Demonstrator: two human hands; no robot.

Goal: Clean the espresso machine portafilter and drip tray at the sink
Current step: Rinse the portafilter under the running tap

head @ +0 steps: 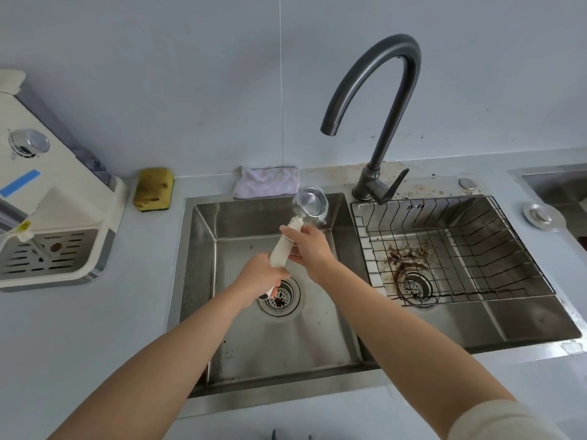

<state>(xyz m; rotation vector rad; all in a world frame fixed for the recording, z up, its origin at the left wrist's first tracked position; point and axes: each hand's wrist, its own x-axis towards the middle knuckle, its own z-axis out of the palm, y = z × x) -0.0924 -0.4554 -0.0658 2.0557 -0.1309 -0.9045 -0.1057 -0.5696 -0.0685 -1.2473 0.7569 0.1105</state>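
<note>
Seen from above, a person held the portafilter (pixel 293 230) over the left sink (pixel 203 281), left hand (pixel 262 276) gripping its white handle, right hand (pixel 309 249) pinching higher up. No water ran from the faucet (pixel 374 100); rinsing seemingly came next, requiring the tap opened.

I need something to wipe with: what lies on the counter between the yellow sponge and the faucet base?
A folded pale cloth lies there, on the counter behind the left basin; the head view shows it.
</note>
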